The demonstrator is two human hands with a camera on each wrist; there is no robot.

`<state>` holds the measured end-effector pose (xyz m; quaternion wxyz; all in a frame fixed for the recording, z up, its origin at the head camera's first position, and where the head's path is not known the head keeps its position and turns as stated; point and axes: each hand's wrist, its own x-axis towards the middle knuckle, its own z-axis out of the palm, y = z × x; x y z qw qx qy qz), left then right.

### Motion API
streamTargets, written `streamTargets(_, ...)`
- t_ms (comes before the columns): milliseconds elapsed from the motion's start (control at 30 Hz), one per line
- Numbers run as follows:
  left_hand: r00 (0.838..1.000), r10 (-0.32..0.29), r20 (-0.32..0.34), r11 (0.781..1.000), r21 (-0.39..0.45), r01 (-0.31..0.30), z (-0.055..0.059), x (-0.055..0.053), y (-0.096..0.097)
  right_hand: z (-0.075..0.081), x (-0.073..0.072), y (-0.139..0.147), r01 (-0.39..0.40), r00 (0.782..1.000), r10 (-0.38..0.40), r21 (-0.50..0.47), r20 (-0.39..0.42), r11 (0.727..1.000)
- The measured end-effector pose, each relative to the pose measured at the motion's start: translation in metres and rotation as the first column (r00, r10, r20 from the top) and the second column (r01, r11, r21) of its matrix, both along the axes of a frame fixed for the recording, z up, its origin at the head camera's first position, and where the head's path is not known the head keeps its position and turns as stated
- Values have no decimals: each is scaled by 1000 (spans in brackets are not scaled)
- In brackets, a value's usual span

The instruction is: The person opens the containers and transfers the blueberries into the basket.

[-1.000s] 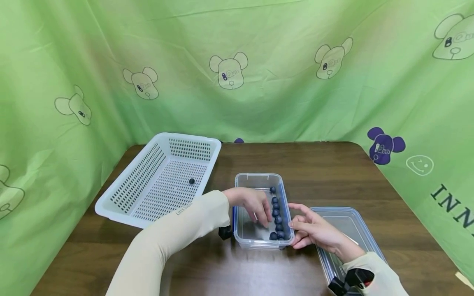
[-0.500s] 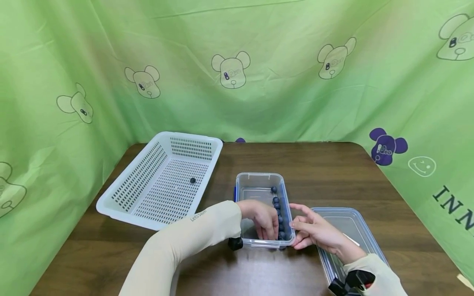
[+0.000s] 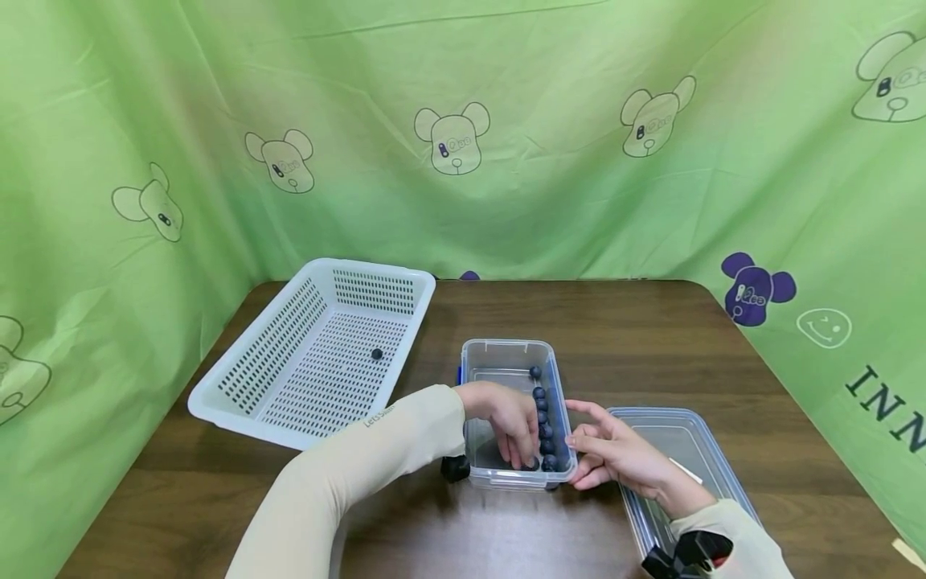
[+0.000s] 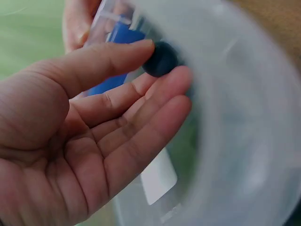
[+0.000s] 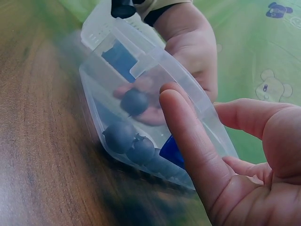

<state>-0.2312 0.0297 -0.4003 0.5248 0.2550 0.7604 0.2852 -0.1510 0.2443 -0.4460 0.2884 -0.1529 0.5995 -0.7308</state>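
In the head view my left hand (image 3: 512, 422) reaches down into a clear plastic box (image 3: 499, 347). Its thumb and fingertips pinch a blueberry (image 4: 161, 59), seen closely in the left wrist view, near the box's front end. A row of several blueberries (image 3: 542, 418) lies along the right inner wall; the right wrist view shows some of these blueberries (image 5: 120, 136) through the plastic. My right hand (image 3: 615, 450) rests with extended fingers against the box's outer right side.
A white perforated basket (image 3: 242, 430) stands at the left, with one blueberry (image 3: 377, 354) inside. To the right a clear lid (image 3: 669, 426) lies on the brown table (image 3: 615, 322), partly under my right forearm. A green printed curtain (image 3: 362, 80) surrounds the table.
My left hand has moved toward the box's front right, then slightly back left. Its fingers have closed on the blueberry that lay loose beside the row. The right hand stays in place.
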Motion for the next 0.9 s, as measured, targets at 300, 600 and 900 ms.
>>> streamTargets(300,999,-15,-39,996,82,18,12,-10,-11,1,0,0,4,1000,-4,9,10,1000)
streamTargets(600,995,34,-99,992,124,-22,35,-22,-30,0,0,0,2,1000,-2,-9,4,1000)
streamTargets(900,977,185,-108,967,198,-162,63,-40,-64,-1,0,0,-3,1000,3,-24,7,1000)
